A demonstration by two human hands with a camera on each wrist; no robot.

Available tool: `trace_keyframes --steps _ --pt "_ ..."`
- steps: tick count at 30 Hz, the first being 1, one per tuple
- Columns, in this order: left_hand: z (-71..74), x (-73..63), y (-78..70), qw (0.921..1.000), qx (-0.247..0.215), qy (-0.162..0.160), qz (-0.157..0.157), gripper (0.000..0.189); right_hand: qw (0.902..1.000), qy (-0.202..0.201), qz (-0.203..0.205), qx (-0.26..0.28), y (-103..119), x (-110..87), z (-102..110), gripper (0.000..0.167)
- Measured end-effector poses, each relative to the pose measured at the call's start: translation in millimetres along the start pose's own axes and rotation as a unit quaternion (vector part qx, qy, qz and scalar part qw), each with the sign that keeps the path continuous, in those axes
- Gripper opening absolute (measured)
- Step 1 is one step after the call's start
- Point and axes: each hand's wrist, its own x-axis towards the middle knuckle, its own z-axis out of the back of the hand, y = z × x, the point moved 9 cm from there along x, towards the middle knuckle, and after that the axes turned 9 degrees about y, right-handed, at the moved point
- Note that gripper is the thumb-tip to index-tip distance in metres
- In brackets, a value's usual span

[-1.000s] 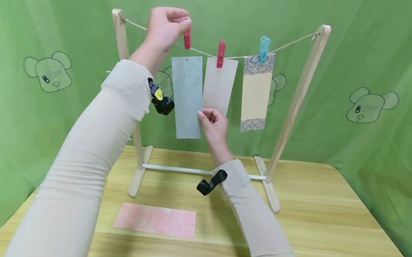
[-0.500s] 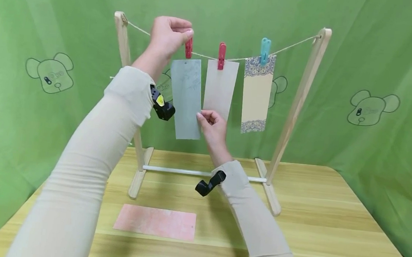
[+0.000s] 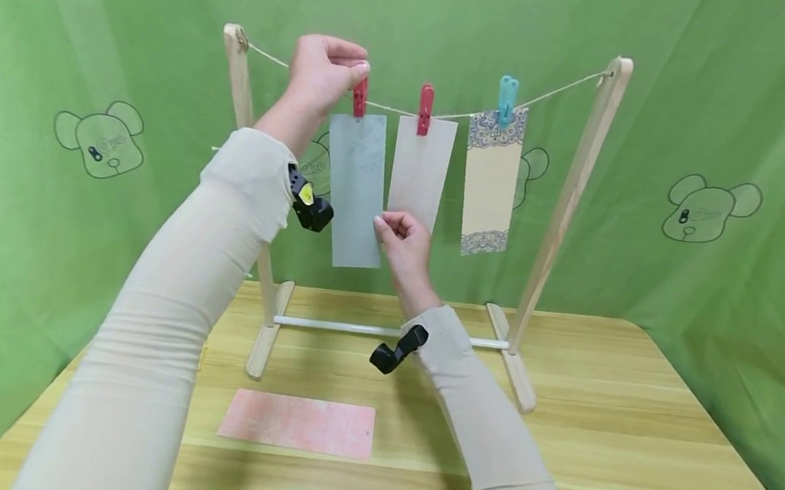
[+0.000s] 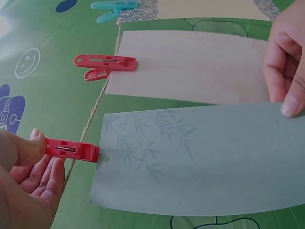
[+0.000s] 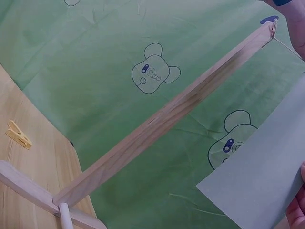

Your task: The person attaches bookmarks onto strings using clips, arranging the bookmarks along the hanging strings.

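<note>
My left hand [image 3: 320, 74] pinches the handle end of a red clothespin [image 4: 71, 150] on the twine line [image 4: 93, 114]. The clothespin's tip meets the top edge of a light blue card [image 4: 200, 167] with a leaf print, close by its small hole. My right hand [image 3: 408, 250] pinches that card's lower right edge between thumb and fingers, and the card hangs nearly upright. Beside it a pale whitish card [image 3: 421, 165] hangs from a second red clothespin [image 3: 425, 111]. Farther right, a teal clothespin [image 3: 506, 102] holds a cream card [image 3: 489, 183] with blue patterned ends.
A wooden rack with a right post [image 3: 570, 199] and a white crossbar [image 3: 335, 325] carries the line. On the wooden table [image 3: 634, 458] lies a pink card [image 3: 297, 424] in front of the rack. A yellow clothespin [image 5: 19, 135] lies near the rack's left foot. Green cloth hangs behind.
My left hand has come down with the red clothespin, bringing its tip from above the light blue card to the card's top edge. My right hand has stayed almost still on the card.
</note>
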Motion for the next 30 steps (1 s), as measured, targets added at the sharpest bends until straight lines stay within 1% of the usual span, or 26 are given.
trace_keyframes --steps 3,10,17,22,30 --pt "0.4 -0.3 1.4 1.0000 0.008 -0.003 -0.001 0.028 1.0000 0.000 -0.002 0.004 -2.3 0.0 0.5 0.012" --pt "1.9 -0.5 3.1 0.9999 0.003 -0.007 -0.013 0.028 1.0000 -0.001 0.006 0.005 -3.5 2.2 1.2 0.010" --pt "3.9 0.3 6.7 0.9997 -0.003 -0.019 -0.011 0.028 0.9999 -0.002 -0.001 0.010 -6.4 0.8 2.8 0.011" --pt "4.8 -0.9 8.4 0.9998 0.009 -0.019 -0.008 0.028 1.0000 -0.005 0.002 0.006 -5.0 1.4 2.6 0.013" --pt "6.9 -1.9 9.3 0.9998 0.005 -0.019 -0.004 0.028 1.0000 -0.004 0.004 -0.003 -0.3 2.7 -1.5 0.016"
